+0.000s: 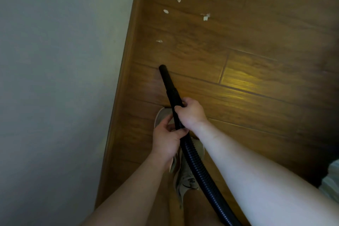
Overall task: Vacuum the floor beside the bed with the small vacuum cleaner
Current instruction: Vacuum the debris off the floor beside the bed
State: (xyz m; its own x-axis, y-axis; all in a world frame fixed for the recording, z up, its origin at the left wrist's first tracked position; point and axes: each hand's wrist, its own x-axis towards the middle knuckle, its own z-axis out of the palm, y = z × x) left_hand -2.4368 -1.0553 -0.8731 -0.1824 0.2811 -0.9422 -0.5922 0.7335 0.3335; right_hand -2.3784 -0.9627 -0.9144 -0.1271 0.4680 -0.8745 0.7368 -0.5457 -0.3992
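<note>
Right hand [191, 113] grips the black hose [194, 163] where it meets the rigid nozzle [166, 77], and left hand [166, 140] clasps it just behind. The nozzle points straight ahead along the skirting [128, 60], its tip low over the wood floor [256, 97], short of the paper scraps [159, 41].

Black ribbed vacuum hose [194, 163] runs off the bottom edge; beige lace-up shoe [185, 181] half-hidden under it; pale bundle [332, 180] far right is cropped, unidentifiable.
</note>
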